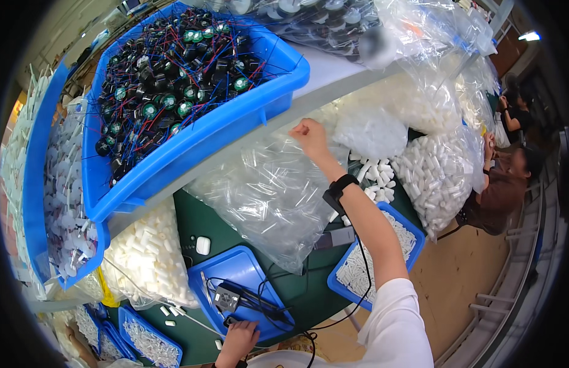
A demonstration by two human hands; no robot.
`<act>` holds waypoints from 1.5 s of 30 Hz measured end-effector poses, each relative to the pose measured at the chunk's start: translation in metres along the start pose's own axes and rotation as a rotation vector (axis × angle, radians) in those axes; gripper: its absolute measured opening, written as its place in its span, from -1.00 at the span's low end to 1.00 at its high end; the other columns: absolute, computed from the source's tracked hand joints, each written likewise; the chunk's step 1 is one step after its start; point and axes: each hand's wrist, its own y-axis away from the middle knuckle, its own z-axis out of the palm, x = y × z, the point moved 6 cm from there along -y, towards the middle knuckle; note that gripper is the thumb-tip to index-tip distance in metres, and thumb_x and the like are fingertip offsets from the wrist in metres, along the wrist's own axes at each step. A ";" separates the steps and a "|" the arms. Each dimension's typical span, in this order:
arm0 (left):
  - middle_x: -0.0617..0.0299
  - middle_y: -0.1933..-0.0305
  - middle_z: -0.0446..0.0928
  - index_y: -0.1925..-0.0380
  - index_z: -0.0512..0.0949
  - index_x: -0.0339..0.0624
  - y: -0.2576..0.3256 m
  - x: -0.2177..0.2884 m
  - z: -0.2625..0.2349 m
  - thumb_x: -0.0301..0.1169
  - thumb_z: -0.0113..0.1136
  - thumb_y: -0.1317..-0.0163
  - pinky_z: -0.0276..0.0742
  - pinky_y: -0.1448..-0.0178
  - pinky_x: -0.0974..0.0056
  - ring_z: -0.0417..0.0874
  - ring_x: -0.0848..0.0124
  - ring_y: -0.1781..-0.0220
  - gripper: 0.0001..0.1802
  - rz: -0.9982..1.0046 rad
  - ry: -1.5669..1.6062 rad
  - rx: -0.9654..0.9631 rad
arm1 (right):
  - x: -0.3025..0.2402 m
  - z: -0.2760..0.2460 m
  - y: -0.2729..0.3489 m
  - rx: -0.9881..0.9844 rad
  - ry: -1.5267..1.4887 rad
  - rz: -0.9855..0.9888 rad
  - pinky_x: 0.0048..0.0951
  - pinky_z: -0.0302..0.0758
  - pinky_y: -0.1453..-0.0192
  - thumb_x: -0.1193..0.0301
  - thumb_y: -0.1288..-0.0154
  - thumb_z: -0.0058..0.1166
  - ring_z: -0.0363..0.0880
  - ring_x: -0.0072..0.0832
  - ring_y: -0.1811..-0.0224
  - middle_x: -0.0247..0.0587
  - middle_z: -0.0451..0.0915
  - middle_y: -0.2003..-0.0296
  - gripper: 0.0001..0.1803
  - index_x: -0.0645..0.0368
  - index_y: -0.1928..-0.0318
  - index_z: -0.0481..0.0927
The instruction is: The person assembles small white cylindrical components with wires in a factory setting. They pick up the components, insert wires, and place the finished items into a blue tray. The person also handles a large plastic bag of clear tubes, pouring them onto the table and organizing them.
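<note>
Head view — right hand (pixel 308 134) fisted beside shelf edge (pixel 333 83)

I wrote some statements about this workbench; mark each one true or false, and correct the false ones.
1. The right hand is raised to a clear plastic bag. True.
2. The left hand rests on a red tray. False: the small tray is blue.
3. The big blue bin holds round black parts with red and blue wires. True.
4. The right wrist is bare. False: it wears a black band.
</note>
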 end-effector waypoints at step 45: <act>-0.01 -0.01 0.46 -0.13 0.26 -0.47 -0.198 0.032 -0.194 -0.27 0.08 -0.27 0.52 0.17 0.37 0.59 0.35 0.20 -0.44 -0.081 0.969 0.669 | -0.148 0.011 0.194 0.025 0.017 -0.005 -0.33 0.29 0.42 0.61 0.12 0.28 0.37 -0.26 0.45 -0.20 0.36 0.59 -0.75 0.21 0.62 0.39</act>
